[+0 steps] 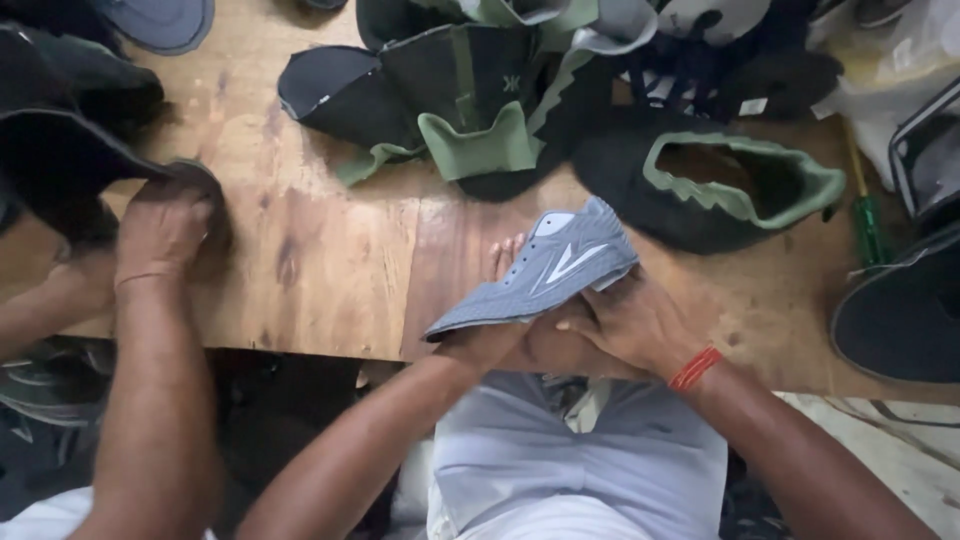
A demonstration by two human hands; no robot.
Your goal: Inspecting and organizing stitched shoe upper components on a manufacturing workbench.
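Right hand [635, 325] curled, gripping the grey shoe upper [545, 270] from below | left hand [510, 335] cupped under the same upper, fingers partly hidden | upper held tilted just above the wooden table [330, 270] edge | a co-worker's hand [160, 230] presses dark fabric [60, 150] at left | black-and-green shoe uppers [470, 110] piled beyond.

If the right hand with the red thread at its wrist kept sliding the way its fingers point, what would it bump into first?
The right hand points leftward, so it would likely meet the left hand, which shares its hold on the grey shoe upper. Depth is unclear.
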